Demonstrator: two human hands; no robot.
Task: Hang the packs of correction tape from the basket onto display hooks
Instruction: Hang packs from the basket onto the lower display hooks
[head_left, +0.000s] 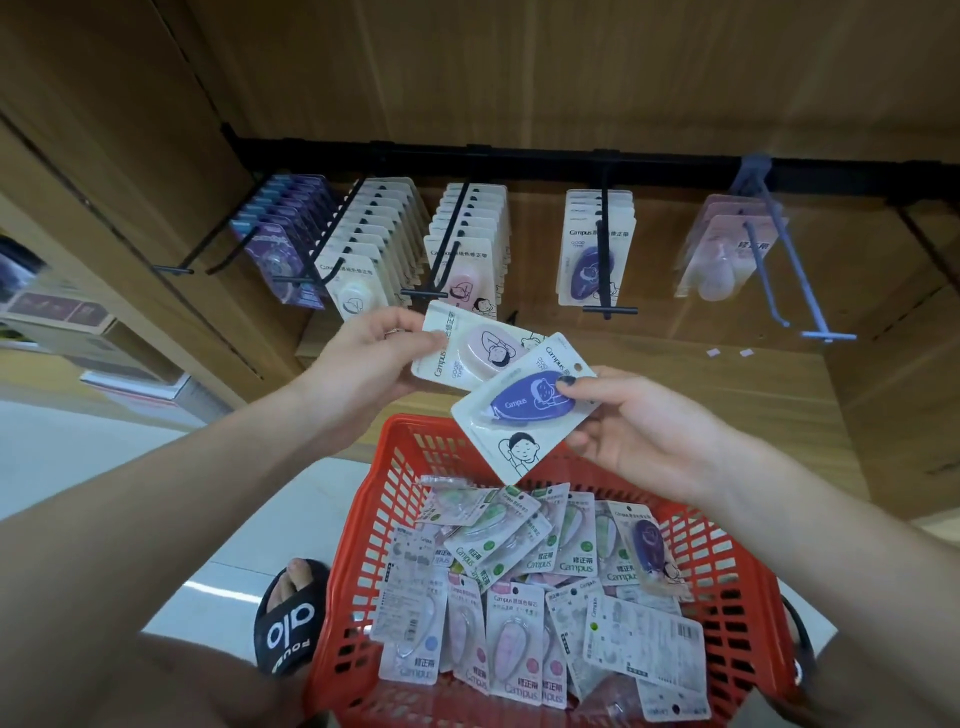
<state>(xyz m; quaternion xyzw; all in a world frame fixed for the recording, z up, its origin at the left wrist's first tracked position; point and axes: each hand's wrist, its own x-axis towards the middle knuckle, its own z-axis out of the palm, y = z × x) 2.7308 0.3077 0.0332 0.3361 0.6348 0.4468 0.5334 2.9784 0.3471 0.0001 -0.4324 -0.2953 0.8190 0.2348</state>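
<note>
Packs, pink (470, 348) in left grip (371, 358) (purple (524, 402) in right (631, 421)), above basket (363, 525).

Left hand (371, 358) pinches pink pack (470, 351) | right hand (639, 421) pinches purple pack (524, 402) | both above red basket (358, 561) of packs | display hooks (605, 260) stocked.

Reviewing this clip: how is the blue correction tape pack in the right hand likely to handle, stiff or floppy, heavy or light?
The blue correction tape blister pack probably stays fairly stiff: its card looks flat though the right hand pinches only one edge. It seems light, since fingertips alone carry it. The glossy plastic bubble may be a little slippery.
</note>
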